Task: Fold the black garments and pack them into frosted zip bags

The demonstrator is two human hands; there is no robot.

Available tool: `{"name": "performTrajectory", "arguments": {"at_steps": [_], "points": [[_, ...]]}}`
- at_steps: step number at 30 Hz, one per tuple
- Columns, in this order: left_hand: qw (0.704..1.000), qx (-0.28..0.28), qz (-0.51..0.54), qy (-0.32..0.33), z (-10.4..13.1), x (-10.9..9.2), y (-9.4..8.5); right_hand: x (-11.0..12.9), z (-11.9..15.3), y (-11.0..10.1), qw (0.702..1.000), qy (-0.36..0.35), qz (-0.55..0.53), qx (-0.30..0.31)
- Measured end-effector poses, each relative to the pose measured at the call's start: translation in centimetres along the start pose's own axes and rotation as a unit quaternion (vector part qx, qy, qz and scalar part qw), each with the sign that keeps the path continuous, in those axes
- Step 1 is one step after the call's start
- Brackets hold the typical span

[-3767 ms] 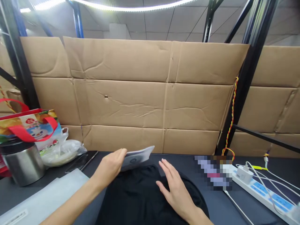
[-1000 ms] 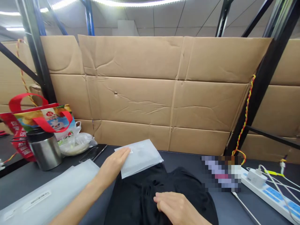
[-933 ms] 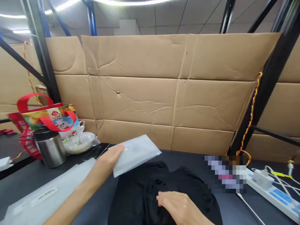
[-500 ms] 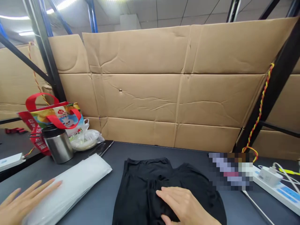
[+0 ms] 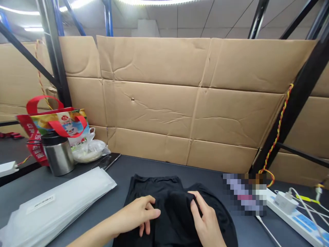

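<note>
Black pants (image 5: 167,206), soft and creased, lie on the dark tabletop in front of me, their lower part cut off by the frame edge. My right hand (image 5: 208,219) pinches a raised fold of the fabric between thumb and fingers. Over the left part of the pants hovers my left hand (image 5: 140,214), fingers loosely bent and thumb apart, holding nothing. Whether its lower fingertips touch the cloth I cannot tell. To the left lies a stack of white translucent plastic bags (image 5: 69,200), with a small label on the top one.
At the back left stand a steel flask (image 5: 58,157), a red-handled bag (image 5: 58,120) and a clear plastic bag (image 5: 89,151), with a dark flat device (image 5: 113,161) beside them. A power strip (image 5: 295,219) with cables and a blurred-out object (image 5: 244,195) are at right. Cardboard (image 5: 154,103) walls the back.
My left hand has left the plastic bags and moved right, over the pants. My right hand, earlier resting on the cloth, now lifts a fold of it. The view has shifted slightly.
</note>
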State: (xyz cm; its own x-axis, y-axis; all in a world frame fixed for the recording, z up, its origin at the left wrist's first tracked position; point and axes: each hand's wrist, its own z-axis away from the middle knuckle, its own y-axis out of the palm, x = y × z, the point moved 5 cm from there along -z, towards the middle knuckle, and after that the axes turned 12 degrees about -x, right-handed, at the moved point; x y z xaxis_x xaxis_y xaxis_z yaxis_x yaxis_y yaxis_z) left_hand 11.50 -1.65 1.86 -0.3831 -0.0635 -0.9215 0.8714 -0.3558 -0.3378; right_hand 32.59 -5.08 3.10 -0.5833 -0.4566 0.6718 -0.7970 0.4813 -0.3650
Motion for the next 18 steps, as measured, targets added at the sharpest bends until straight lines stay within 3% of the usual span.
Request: {"name": "performTrajectory", "arguments": {"at_steps": [4, 8, 11, 14, 18], "points": [[0.991, -0.005, 0.113, -0.073, -2.0, 0.4, 0.7, -0.8, -0.4, 0.0, 0.999, 0.025, -0.036, -0.009], [0.991, -0.014, 0.118, -0.061, -3.0, 0.0, 1.6, 1.2, 0.0, 1.0, 0.998, -0.041, -0.041, 0.04], [0.99, -0.011, 0.134, -0.035, -2.7, -1.1, 1.9, 2.6, 0.0, 0.9, 0.994, -0.097, -0.034, 0.033], [0.986, -0.006, 0.165, 0.001, -1.5, -2.9, 0.9, 2.2, -0.9, -0.2, 0.997, -0.06, -0.041, -0.027], [0.97, -0.028, 0.239, 0.037, 0.4, -4.6, -2.6, -0.5, -2.0, -1.9, 0.991, 0.058, -0.088, -0.079]]}}
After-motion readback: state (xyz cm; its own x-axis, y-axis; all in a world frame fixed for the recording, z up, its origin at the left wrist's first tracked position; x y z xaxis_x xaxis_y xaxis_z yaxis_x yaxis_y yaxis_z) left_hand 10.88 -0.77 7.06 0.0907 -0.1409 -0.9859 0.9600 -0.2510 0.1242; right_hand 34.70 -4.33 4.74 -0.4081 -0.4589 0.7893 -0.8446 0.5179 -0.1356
